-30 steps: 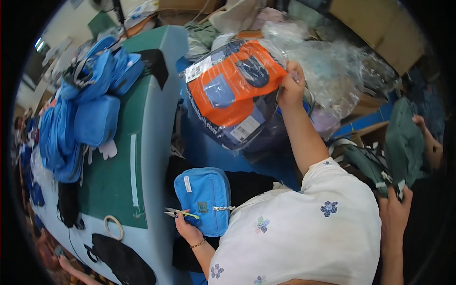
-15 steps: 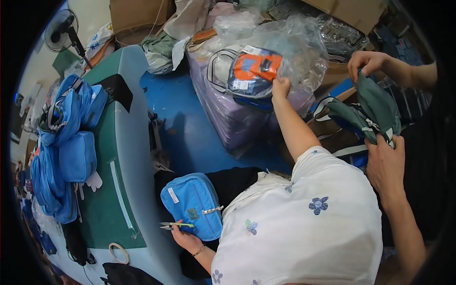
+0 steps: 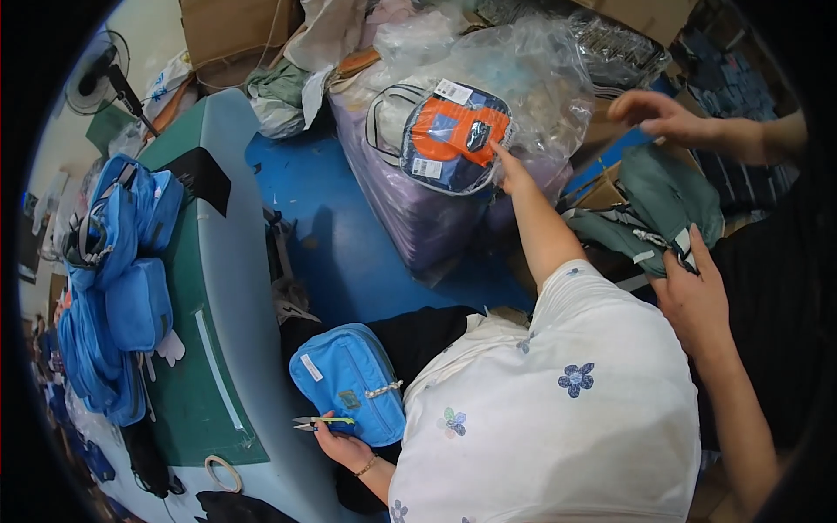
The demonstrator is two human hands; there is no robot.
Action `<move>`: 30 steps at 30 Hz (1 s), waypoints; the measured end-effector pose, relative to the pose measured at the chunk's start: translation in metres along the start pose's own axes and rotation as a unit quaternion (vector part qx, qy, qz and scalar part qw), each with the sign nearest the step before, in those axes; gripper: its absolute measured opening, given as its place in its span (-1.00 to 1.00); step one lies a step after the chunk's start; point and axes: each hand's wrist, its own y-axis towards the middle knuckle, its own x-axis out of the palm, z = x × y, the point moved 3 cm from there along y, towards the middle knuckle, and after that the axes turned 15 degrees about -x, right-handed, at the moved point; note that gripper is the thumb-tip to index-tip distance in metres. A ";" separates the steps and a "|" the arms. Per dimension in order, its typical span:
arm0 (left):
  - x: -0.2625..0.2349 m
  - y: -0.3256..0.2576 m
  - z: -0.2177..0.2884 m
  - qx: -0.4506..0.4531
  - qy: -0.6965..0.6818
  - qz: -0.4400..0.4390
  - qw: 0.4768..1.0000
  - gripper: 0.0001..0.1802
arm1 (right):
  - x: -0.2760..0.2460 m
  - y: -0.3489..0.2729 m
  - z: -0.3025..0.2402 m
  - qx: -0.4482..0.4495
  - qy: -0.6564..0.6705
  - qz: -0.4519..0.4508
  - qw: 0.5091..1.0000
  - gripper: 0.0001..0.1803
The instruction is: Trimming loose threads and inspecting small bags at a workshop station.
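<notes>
Thread snips [image 3: 316,424] with pointed metal blades and a yellow-green part sit in my left hand [image 3: 347,448], its fingers closed around them. My left hand also rests against a light blue zipped bag [image 3: 353,375] with a white label and a cord pull, which lies on my lap. Ahead, my right hand [image 3: 513,167] grips the right edge of a small navy and orange bag [image 3: 458,135] with striped handles and white tags, seemingly wrapped in clear plastic. It rests on a plastic-covered lilac bundle [image 3: 418,209]. Part of my right fingers is hidden at its edge.
At right, a co-worker's hand [image 3: 693,301] holds a green bag [image 3: 667,196]; their other hand [image 3: 663,118] hovers above it. Several blue bags [image 3: 131,288] pile on the green-topped table [image 3: 218,436] at left, near a tape roll [image 3: 223,473]. A fan [image 3: 96,74] stands behind.
The navy and orange bag has turned to show more of its front under my right hand. The co-worker's upper hand has come off the green bag, which sank lower. My left hand stays put.
</notes>
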 end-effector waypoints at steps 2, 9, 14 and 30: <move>-0.001 -0.001 0.000 0.002 -0.003 0.004 1.000 -0.71 | 0.004 -0.003 -0.013 -0.009 -0.110 -0.019 0.994 -0.39; -0.005 0.001 -0.002 -0.006 -0.004 -0.004 1.000 -0.71 | 0.048 -0.040 -0.041 0.058 -0.106 -0.131 0.984 -0.61; -0.002 0.010 -0.002 -0.011 0.006 -0.027 1.000 -0.67 | 0.072 -0.069 -0.055 -0.085 0.074 -0.215 0.970 -0.67; -0.006 0.007 0.001 -0.001 0.025 -0.042 0.999 -0.65 | 0.165 -0.168 -0.092 -0.031 0.196 -0.413 0.889 -0.61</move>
